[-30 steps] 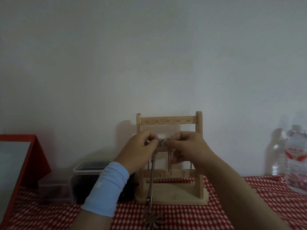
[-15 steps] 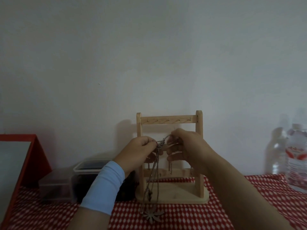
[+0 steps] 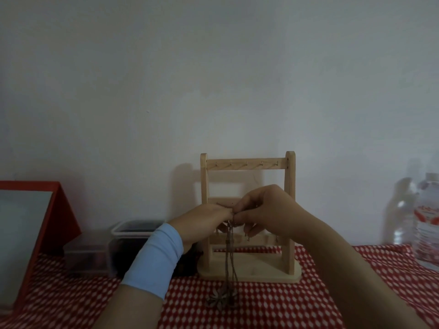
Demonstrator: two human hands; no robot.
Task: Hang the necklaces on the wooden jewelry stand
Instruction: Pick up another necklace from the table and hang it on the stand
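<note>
**Chain pinched at the middle rail, pendant down on the cloth**

My left hand (image 3: 204, 222) and right hand (image 3: 268, 212) meet fingertip to fingertip in front of the pale wooden jewelry stand (image 3: 290, 210), level with its middle rail (image 3: 221, 200). Both pinch the top of the grey metal chain necklace (image 3: 229, 257). My left fingers reach almost flat towards the right. My right fingers are curled over tightly, and the lower ones are tucked beneath. I hold the chain high and between two hands so that its top is gathered in one small spot, which I judge is what a tiny hook needs. I cannot tell whether any hook has caught it, because my fingers hide that spot.

From the pinch the chain drops straight down in front of the stand's base. Its flower-shaped metal pendant (image 3: 222, 299) rests on the red-and-white checked cloth (image 3: 285, 305), so little weight pulls on my grip.

The top rail (image 3: 247, 163) shows bare hooks. A clear plastic lidded box (image 3: 133, 233) sits to the left of the stand, and a clear water bottle (image 3: 427, 224) stands well apart on the right.
</note>
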